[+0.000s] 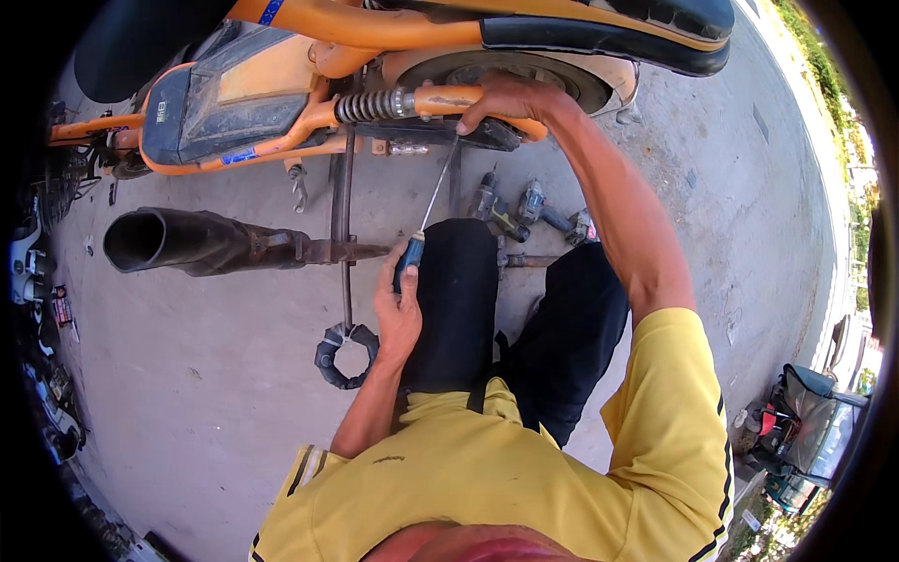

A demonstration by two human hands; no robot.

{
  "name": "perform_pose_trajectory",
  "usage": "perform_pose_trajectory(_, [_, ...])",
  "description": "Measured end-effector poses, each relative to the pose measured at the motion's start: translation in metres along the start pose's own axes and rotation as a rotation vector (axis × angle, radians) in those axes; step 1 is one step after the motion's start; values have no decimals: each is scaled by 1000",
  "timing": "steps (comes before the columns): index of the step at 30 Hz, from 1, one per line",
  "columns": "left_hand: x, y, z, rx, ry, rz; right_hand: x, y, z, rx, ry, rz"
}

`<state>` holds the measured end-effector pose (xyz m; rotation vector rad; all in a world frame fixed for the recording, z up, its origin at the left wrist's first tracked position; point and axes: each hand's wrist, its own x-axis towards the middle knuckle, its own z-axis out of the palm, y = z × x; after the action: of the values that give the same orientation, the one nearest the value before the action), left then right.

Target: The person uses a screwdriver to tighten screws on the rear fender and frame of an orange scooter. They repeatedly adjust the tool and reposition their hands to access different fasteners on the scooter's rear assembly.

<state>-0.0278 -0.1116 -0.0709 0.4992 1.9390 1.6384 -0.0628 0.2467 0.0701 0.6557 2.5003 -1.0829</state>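
Observation:
My left hand [400,304] is closed around the blue handle of a screwdriver [409,260]. Its long metal shaft slants up to the underside of an orange scooter frame [318,117]. My right hand [510,98] wraps over the orange rear arm [449,99] of the scooter, beside the rear wheel [585,89]. The right thumb points down close to the screwdriver's tip; the other fingers are partly hidden behind the arm. To the left of that hand is a coil-spring shock absorber [370,106]. Where exactly the tip rests cannot be made out.
A black boot-shaped tube [187,242] on a metal bar projects left of my knees, above a black taped ring [346,356]. Cordless power tools [532,204] lie on the concrete beyond my knees. Scooter parts line the left edge; a three-wheeled vehicle [805,426] stands at right.

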Motion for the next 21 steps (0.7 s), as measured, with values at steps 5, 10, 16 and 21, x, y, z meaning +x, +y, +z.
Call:
perform_pose_trajectory(5, [-6, 5, 16, -93, 44, -38, 1, 10, -3, -21, 17, -40])
perform_pose_trajectory(10, [-13, 17, 43, 55, 202, -94, 14, 27, -4, 1, -36, -159])
perform_pose_trajectory(16, [-19, 11, 70, 290, 393, 108, 24, 34, 1, 2, -46, -206])
perform_pose_trajectory(21, [-16, 24, 78, 508, 478, 254, 26, 44, -4, 84, -63, -280])
